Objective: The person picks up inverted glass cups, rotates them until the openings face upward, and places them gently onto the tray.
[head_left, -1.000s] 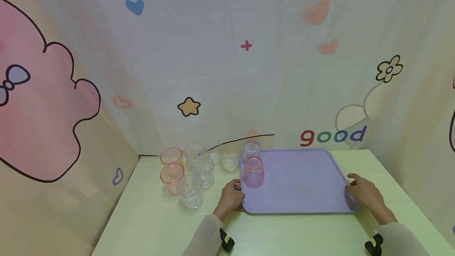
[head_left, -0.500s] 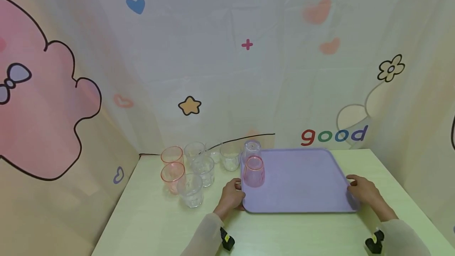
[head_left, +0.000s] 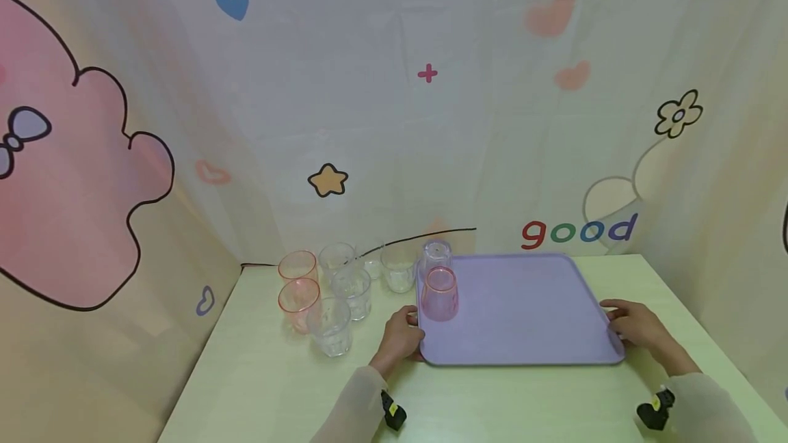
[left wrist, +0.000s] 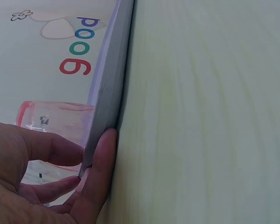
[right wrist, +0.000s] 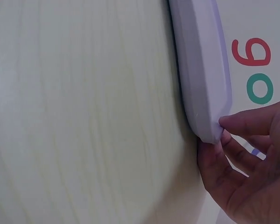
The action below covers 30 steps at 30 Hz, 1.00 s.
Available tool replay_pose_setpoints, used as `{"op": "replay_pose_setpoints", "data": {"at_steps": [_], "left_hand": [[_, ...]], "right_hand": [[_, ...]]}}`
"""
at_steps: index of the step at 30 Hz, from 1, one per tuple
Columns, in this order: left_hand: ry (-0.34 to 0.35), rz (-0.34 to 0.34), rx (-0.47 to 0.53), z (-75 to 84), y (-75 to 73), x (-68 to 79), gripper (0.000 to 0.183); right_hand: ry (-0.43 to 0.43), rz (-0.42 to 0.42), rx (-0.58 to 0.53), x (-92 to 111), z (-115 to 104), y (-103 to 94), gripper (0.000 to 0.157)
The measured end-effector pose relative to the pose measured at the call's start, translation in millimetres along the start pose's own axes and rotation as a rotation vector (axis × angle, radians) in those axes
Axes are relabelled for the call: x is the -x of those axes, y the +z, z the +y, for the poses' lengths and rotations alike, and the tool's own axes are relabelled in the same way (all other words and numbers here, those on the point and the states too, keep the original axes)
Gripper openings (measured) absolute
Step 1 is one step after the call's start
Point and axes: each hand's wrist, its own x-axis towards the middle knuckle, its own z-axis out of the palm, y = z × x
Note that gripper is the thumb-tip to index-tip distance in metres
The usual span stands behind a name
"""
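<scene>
Behind a pale table (head_left: 258,388) with faint grain hangs a whitish backdrop (head_left: 369,108), probably cloth, printed with hearts (head_left: 232,6), an orange star (head_left: 328,180), a flower (head_left: 678,114) and a multicoloured "good" (head_left: 582,232), while a pink cartoon figure (head_left: 80,176) fills the left side in soft, rather dim light.

- what is our right hand (right wrist: 261,186) holding?
- we have the lavender tray (right wrist: 198,70) by its edge, pinched at the rounded end, with its side wall running to the top of the right wrist view
- and what do we see to the left?
- a pale table (right wrist: 93,116) with streaky wood grain, and a soft shadow (right wrist: 177,196) on it near the hand
- past the tray, on the right?
- a red g (right wrist: 266,52) and a green o (right wrist: 250,88), both turned sideways on a pale backdrop (right wrist: 252,18)
</scene>
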Motion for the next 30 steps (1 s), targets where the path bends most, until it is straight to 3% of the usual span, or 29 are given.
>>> {"op": "replay_pose_setpoints", "data": {"at_steps": [7,17,23,30], "left_hand": [[0.010,-0.008,-0.004,1.2,-1.1,-0.1,0.063],[0.002,-0.033,-0.017,0.4,-2.7,-2.9,0.059],[-0.004,-0.025,-0.024,-1.1,-5.2,1.4,0.049],[0.023,-0.026,-0.036,3.6,-12.8,7.6,0.050]], "right_hand": [[0.078,-0.030,-0.036,-1,0,-2.8,0.058],[0.066,-0.045,-0.119,1,5,-2.4,0.058],[0.079,-0.050,-0.134,0,8,-1.2,0.059],[0.073,-0.054,-0.149,0,9,-2.5,0.059]]}}
